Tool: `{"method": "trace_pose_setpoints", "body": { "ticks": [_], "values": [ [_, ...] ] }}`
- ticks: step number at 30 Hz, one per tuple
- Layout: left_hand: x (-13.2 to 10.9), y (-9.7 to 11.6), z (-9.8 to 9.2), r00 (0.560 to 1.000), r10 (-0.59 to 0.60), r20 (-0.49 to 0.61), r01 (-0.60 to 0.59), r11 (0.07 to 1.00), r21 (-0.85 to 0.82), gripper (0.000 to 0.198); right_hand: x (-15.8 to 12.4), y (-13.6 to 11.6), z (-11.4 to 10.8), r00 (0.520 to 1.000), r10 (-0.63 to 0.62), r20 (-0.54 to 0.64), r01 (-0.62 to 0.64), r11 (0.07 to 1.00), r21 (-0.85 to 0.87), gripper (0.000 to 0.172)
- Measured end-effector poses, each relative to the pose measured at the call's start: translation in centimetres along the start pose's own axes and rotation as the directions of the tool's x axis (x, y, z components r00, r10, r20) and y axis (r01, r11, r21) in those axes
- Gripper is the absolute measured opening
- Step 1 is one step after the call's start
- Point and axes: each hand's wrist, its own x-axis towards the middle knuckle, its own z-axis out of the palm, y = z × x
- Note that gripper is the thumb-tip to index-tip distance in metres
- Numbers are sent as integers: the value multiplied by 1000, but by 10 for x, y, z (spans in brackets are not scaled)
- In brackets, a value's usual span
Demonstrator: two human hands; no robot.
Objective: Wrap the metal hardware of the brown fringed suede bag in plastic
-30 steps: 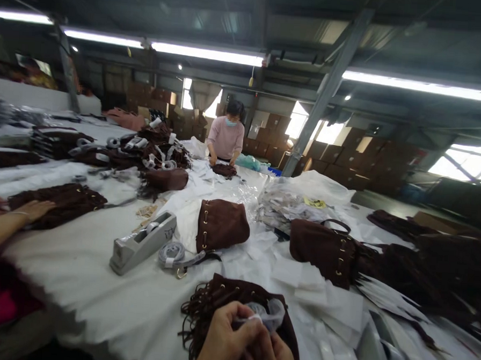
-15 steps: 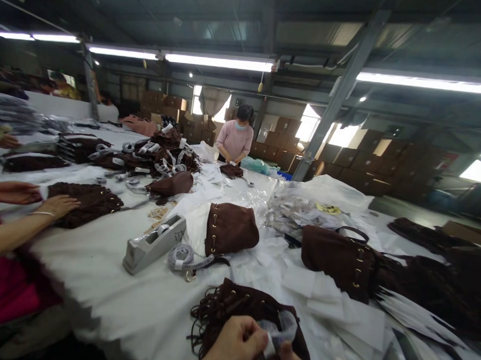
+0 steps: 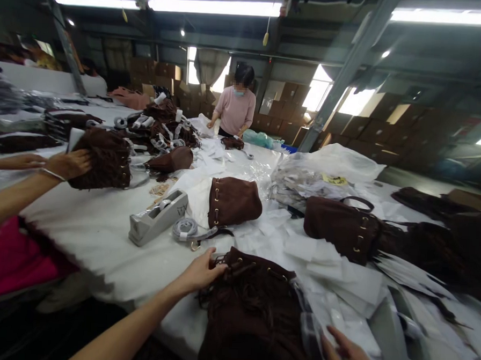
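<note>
A dark brown fringed drawstring bag (image 3: 253, 309) with metal eyelets lies on the near edge of the table in front of me. My left hand (image 3: 201, 272) grips its upper left edge near the fringe, thumb and fingers closed there. A pale, plastic-wrapped strap (image 3: 308, 326) runs down the bag's right side. Beside that strap is my right hand (image 3: 348, 355), fingers stretched out and apart; whether it touches the wrap is unclear. Just beyond are a coiled wrapped strap (image 3: 184, 229), a grey tape dispenser (image 3: 158, 218) and another brown bag (image 3: 235, 202).
White paper sheets (image 3: 340, 276) spread to the right, near a second dispenser (image 3: 404, 333). More brown bags (image 3: 338, 228) lie at right. A co-worker's hand (image 3: 67, 165) handles a fringed bag (image 3: 104, 162) at left. Another person (image 3: 236, 107) stands across the table.
My hands have moved apart from the pale wrapped strap: left to the bag's upper left edge, right to its right side. The bag shows more fully. At left, the co-worker's bag is raised.
</note>
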Motion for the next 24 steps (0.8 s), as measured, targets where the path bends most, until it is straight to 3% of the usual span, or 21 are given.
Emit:
{"method": "trace_pose_setpoints", "body": {
  "ticks": [2, 4, 7, 9, 11, 12, 14, 16, 22, 24],
  "values": [
    [2, -5, 11, 988, 33, 148, -26, 998, -51, 49, -1, -18, -10, 990, -104, -93, 103, 995, -16, 54],
    [3, -1, 23, 958, 126, 256, -94, 986, -135, 34, -2, -48, -12, 995, -54, -78, 60, 995, 77, 50],
    [1, 14, 36, 945, 245, 217, -215, 965, -150, 27, 0, -95, 4, 985, 52, 163, -118, 898, 425, 45],
    [-7, 25, 41, 940, 307, 149, -300, 951, -67, 29, 0, -118, 24, 912, 66, 405, -310, 758, 574, 46],
    [-17, 34, 42, 914, 384, 128, -389, 921, 15, 32, -3, -131, 45, 815, 57, 576, -442, 704, 556, 50],
    [-22, 37, 41, 897, 422, 129, -430, 902, 41, 34, -6, -134, 53, 788, 55, 613, -457, 719, 523, 52],
    [-32, 40, 39, 864, 485, 132, -496, 865, 72, 41, -14, -134, 63, 785, 45, 617, -422, 768, 481, 54],
    [-38, 37, 37, 843, 521, 135, -533, 842, 82, 46, -24, -129, 66, 780, 12, 625, -412, 761, 500, 52],
    [-44, 23, 39, 870, 488, 69, -487, 873, -31, 47, -51, -124, 63, 666, -87, 741, -594, 540, 597, 48],
    [-46, 22, 39, 847, 525, 85, -524, 851, -26, 46, -55, -128, 63, 651, -112, 751, -620, 492, 611, 45]
  ]
}}
